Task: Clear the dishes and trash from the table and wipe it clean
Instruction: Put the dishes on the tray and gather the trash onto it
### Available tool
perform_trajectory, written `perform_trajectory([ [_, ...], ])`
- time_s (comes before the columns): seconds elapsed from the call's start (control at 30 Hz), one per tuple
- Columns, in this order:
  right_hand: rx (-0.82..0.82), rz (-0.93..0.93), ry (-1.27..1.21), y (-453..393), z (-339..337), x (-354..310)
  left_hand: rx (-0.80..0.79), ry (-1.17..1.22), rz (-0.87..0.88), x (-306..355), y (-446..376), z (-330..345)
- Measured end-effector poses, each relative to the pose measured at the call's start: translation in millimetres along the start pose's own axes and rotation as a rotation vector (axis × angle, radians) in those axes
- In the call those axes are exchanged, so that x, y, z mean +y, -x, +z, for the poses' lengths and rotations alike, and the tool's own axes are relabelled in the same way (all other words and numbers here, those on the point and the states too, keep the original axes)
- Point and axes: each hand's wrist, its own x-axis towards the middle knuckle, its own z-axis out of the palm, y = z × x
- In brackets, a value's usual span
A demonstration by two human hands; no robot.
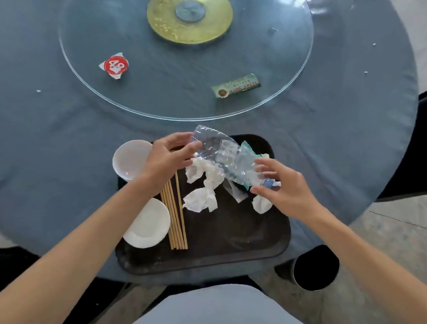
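The crushed plastic bottle [226, 157] hangs slantwise over the black tray [243, 249], which sits on the near edge of the blue-covered desk [43, 128]. The left hand [165, 158] grips its upper end, fingers curled round the flattened base; the right hand [283, 186] pinches the capped neck end between thumb and fingers. I judge the bottle light, crackly and springy: thin walls that give under pressure and may slip, so both ends, where the plastic is stiffer, look like the surest holds. Beneath it lie crumpled tissues [202, 187], soft and nearly weightless, best gathered in a bunch. Chopsticks [175, 219] lie beside two white bowls [147, 222], which are hard and breakable. A red-labelled lid [115, 66] and a green wrapper [236, 85] remain on the glass turntable [288, 60].
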Motion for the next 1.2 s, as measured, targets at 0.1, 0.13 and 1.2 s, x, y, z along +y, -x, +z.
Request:
perform_trajectory([
  [0.1,-0.014,-0.002,0.073,38.9,18.2,18.2,0.031,-0.065,-0.037,-41.6,44.2,3.6],
  [0.13,-0.020,0.007,0.096,51.5,25.4,24.6,0.043,-0.090,-0.052,-55.3,58.1,4.4],
  [1.2,-0.067,0.031,0.421,110.1,61.5,84.2,0.064,-0.486,-0.174,-144.6,156.3,56.1],
])
